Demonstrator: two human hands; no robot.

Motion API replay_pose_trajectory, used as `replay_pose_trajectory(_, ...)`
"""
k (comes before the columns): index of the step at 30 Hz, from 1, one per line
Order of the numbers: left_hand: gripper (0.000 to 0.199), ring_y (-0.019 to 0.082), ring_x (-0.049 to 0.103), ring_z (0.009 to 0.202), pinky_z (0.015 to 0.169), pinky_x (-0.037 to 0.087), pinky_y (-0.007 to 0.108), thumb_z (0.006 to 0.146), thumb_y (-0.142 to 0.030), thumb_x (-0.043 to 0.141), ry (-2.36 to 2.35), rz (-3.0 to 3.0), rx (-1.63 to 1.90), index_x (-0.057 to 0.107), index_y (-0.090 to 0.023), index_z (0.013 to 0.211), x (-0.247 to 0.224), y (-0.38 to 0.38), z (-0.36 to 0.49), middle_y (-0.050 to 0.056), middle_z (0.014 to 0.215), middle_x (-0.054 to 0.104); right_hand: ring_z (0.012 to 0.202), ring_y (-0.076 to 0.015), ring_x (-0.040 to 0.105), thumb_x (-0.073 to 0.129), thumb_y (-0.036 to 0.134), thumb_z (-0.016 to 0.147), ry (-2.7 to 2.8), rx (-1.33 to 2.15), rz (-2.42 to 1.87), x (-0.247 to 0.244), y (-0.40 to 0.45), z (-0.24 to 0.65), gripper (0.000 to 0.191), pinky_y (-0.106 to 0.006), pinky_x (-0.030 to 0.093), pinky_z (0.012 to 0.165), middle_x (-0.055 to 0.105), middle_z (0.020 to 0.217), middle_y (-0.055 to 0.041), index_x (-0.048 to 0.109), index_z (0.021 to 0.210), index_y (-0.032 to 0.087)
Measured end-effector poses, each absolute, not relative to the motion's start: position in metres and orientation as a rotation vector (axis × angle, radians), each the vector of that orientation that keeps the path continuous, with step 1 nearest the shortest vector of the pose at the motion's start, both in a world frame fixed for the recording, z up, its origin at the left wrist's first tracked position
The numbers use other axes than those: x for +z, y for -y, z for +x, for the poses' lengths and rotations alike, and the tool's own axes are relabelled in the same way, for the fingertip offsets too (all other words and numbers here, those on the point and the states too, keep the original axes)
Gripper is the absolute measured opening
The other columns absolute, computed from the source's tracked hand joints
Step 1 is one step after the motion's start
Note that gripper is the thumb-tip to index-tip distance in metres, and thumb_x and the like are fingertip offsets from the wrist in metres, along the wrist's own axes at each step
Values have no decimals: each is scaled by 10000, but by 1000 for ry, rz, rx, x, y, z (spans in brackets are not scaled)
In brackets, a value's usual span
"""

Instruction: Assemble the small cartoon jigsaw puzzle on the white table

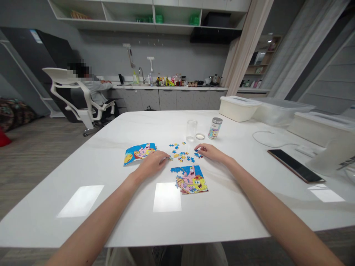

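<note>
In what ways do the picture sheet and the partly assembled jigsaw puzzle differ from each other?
The picture sheet has smooth edges, whereas the partly assembled jigsaw puzzle has a jagged, unfinished left side. The picture sheet looks curved, while the partly assembled jigsaw puzzle lies flat. The left hand hides part of the picture sheet; neither hand covers the partly assembled jigsaw puzzle. Both show similar pink and yellow cartoon artwork with blue.

Kitchen. Counter (pixel 165 88) with curved tap (pixel 143 77); bottles (pixel 177 81) and pots (pixel 215 79) stand along it. Grey cabinets (pixel 168 99) below; open shelves (pixel 130 26) and black range hood (pixel 213 36) above. Long-handled utensil (pixel 131 58) hangs on wall (pixel 105 51).
</note>
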State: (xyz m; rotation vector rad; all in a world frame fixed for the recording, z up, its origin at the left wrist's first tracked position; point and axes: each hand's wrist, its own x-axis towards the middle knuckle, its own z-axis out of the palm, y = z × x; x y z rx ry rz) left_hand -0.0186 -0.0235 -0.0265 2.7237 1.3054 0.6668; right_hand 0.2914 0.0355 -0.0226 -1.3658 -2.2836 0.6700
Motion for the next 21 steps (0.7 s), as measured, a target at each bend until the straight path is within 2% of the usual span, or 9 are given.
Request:
replay_pose_trajectory(3,248,200,614,1064,922,439,379,896,-137,442,-1279,2769,618,607,-206,1067,-27,28,-19,66,1149,678,691,-159,536,466,311,869,2226,749,-1323,-25,-35,294,325,-278,401,687,642,831,-52,663,1073,154)
replay_pose_trajectory(6,258,201,588,1107,943,421,397,901,-131,426,-1279,2803,598,593,-204,1084,-26,33,-19,65,1183,661,729,-169,536,430,307,871,2107,801,-1354,-28,-35,297,364,-290,405,709,603,798,-30,608,1154,161)
replay_pose_trajectory(11,252,211,580,1099,934,427,418,928,-132,411,-1233,2846,527,615,-206,1056,-22,37,-20,59,1141,666,722,-170,530,416,311,856,1967,861,-1413,-34,-35,297,308,-300,410,703,564,749,-1,599,1069,185)
replay_pose_trajectory(17,343,224,565,1117,931,455,419,872,-65,418,-1324,2857,544,580,-203,1141,-21,35,-27,101,1244,592,661,-163,517,411,354,847,1844,866,-1417,-38,-37,295,285,-290,399,650,538,673,16,562,1013,178)
replay_pose_trajectory(21,283,232,602,1043,908,474,417,864,-58,410,-1495,2737,661,608,-176,1028,-22,29,-34,102,1110,650,614,-156,511,415,371,801,1718,893,-1383,-39,-38,295,283,-282,391,625,517,627,26,561,945,175)
